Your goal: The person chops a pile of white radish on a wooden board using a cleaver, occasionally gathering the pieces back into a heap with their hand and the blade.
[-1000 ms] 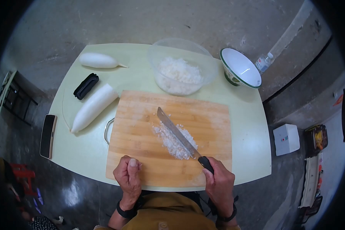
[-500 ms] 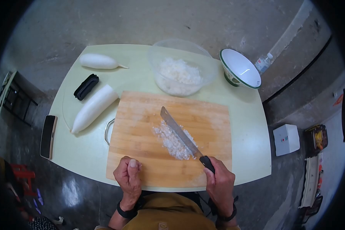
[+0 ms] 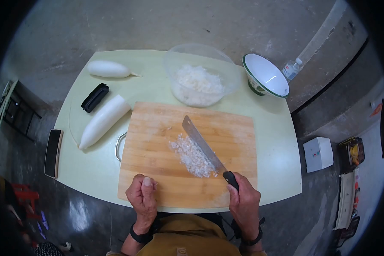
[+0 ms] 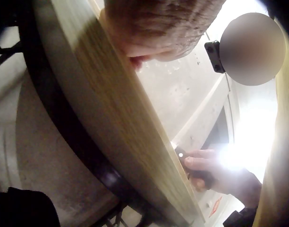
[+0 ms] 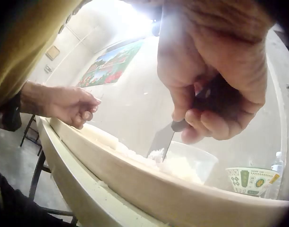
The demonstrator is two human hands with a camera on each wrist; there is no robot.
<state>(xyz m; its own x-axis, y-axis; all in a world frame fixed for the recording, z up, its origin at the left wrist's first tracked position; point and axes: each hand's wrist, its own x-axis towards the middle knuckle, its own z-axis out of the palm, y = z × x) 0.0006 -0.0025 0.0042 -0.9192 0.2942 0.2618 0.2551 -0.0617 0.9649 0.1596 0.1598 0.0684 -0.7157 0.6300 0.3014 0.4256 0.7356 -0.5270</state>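
My right hand (image 3: pixel 245 197) grips a kitchen knife (image 3: pixel 205 147) by its black handle, the blade slanting up and left along the right side of a heap of finely chopped white bits (image 3: pixel 191 157). The heap lies on a wooden cutting board (image 3: pixel 151 128). In the right wrist view, the fingers curl round the handle and the blade (image 5: pixel 162 142) points down at the board. My left hand (image 3: pixel 142 194) is held with curled fingers over the board's near left corner, with nothing visible in it. The left wrist view shows it close above the board's edge (image 4: pixel 130 118).
Behind the board, a clear plastic bowl (image 3: pixel 230 81) contains shredded white radish (image 3: pixel 198 81). A green-rimmed bowl (image 3: pixel 264 74) stands right of it. Left lie a cut white radish (image 3: pixel 104 121), a whole one (image 3: pixel 109 68), a black plastic object (image 3: pixel 95 97) and a phone (image 3: pixel 53 153) at the table edge.
The knife blade has shifted to the right, from over the chopped heap to its right side, uncovering more of it. My left hand has stayed in place.
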